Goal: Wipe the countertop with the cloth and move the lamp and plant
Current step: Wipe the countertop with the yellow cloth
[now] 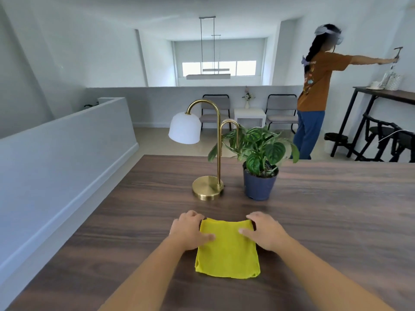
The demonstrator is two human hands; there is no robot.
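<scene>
One folded yellow cloth [227, 248] is lying on the countertop [325, 221], being pinched at its far corners by two hands: left hand [187, 231] and right hand [263, 232]. Beyond it, one lamp [207, 149] and one potted plant [258, 158] are standing side by side.
</scene>
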